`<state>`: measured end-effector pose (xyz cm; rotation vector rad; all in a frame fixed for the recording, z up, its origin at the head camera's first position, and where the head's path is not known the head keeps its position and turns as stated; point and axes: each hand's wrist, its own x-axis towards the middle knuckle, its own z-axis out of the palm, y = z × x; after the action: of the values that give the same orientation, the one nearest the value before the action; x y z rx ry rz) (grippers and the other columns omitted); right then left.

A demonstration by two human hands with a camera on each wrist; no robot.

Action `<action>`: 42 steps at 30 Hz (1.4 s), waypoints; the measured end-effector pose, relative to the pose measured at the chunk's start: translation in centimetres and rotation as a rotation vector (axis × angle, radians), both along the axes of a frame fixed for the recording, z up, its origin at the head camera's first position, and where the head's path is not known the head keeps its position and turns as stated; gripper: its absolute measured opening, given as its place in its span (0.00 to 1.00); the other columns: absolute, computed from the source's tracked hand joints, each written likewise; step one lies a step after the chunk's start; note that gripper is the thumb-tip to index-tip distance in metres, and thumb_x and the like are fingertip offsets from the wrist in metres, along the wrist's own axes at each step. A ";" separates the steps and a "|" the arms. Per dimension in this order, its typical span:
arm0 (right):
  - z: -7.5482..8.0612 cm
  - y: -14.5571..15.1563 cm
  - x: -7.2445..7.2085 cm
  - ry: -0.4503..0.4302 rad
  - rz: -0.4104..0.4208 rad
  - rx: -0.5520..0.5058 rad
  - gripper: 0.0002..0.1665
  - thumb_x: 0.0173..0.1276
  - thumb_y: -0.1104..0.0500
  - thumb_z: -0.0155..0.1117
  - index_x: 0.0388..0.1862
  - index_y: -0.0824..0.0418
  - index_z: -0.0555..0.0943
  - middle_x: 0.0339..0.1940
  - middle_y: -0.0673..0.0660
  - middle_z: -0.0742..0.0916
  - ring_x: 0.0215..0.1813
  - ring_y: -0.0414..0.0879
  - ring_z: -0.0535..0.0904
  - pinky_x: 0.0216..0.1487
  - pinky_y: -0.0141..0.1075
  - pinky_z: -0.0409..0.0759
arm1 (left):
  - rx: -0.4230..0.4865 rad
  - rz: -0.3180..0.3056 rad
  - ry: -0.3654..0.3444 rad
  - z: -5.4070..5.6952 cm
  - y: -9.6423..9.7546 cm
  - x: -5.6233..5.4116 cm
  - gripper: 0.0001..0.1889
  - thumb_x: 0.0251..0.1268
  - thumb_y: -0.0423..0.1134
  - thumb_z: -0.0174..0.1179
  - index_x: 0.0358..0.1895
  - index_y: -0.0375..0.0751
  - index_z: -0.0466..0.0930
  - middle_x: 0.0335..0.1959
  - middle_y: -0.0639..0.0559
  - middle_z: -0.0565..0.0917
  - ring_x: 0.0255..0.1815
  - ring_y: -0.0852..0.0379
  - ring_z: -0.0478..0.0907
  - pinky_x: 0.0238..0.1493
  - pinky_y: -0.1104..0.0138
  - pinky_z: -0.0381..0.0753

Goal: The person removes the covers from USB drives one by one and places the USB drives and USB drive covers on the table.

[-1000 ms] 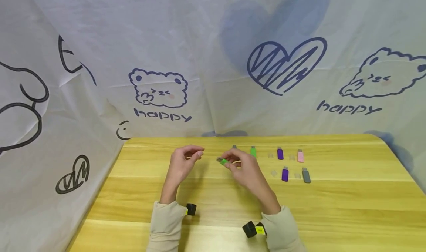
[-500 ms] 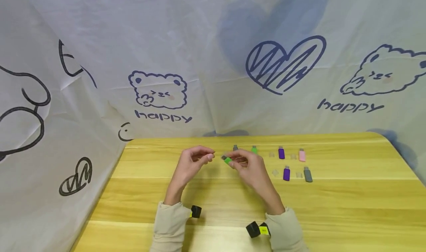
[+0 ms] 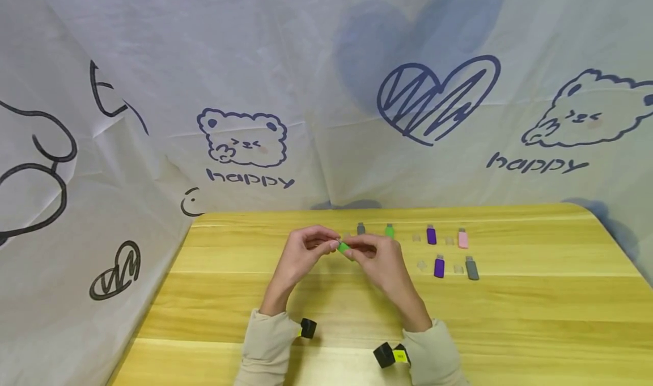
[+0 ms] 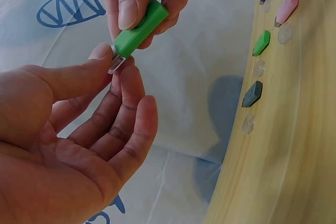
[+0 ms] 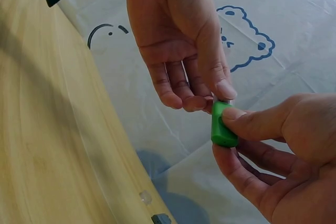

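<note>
Above the table, my right hand (image 3: pixel 385 264) pinches a green USB flash drive (image 4: pixel 140 29) between thumb and fingers, its connector end turned toward my left hand (image 3: pixel 301 258). At that end sits a small clear cap (image 4: pixel 116 65), which my left thumb and forefinger pinch. The cap covers the connector in the left wrist view. The other left fingers curve loosely below it. In the right wrist view the left thumb hides most of the cap, and the right thumb lies on the drive's green body.
Several uncapped flash drives lie on the wooden table (image 3: pixel 535 318): pink (image 3: pixel 462 238), grey (image 3: pixel 471 268), green (image 3: pixel 390 230) and purple (image 3: pixel 439 266) ones. Loose clear caps (image 3: pixel 458 268) lie beside them. A printed cloth (image 3: pixel 326 91) hangs behind the table.
My left hand has moved right until its fingertips meet the end of the green flash drive. A second ago a gap separated the hands and the metal connector showed.
</note>
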<state>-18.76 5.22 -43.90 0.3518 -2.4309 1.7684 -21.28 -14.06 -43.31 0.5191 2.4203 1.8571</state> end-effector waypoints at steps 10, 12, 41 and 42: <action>0.0 0.2 0.0 0.025 0.026 0.011 0.09 0.68 0.67 0.72 0.46 0.62 0.90 0.45 0.58 0.91 0.43 0.49 0.89 0.43 0.34 0.87 | 0.030 0.035 -0.002 0.1 0.3 0.0 0.05 0.66 0.25 0.67 0.43 0.29 0.87 0.40 0.38 0.89 0.41 0.43 0.87 0.45 0.65 0.86; 0.0 0.2 0.0 0.028 0.032 0.009 0.09 0.68 0.68 0.71 0.46 0.63 0.90 0.46 0.58 0.91 0.43 0.50 0.89 0.44 0.35 0.87 | 0.032 0.044 -0.005 0.2 0.2 0.1 0.05 0.66 0.25 0.67 0.42 0.29 0.88 0.40 0.39 0.89 0.41 0.43 0.87 0.45 0.65 0.86; 0.1 1.6 -0.2 -0.031 -0.061 0.125 0.15 0.67 0.69 0.71 0.53 0.64 0.88 0.41 0.57 0.88 0.45 0.53 0.87 0.46 0.40 0.87 | -0.036 0.149 -0.005 0.0 -3.0 -0.3 0.05 0.67 0.28 0.68 0.42 0.31 0.89 0.40 0.40 0.89 0.39 0.47 0.87 0.44 0.65 0.86; 0.0 1.8 -0.3 -0.052 -0.078 0.121 0.15 0.67 0.69 0.71 0.53 0.64 0.88 0.42 0.57 0.88 0.46 0.54 0.87 0.46 0.41 0.87 | -0.058 0.145 -0.008 -0.1 -2.8 -0.3 0.05 0.67 0.28 0.68 0.42 0.32 0.89 0.40 0.41 0.90 0.40 0.46 0.87 0.44 0.64 0.86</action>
<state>-19.06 6.99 -43.94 0.2210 -2.5567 1.6243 -21.62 -16.88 -43.45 0.3397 2.5614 1.8295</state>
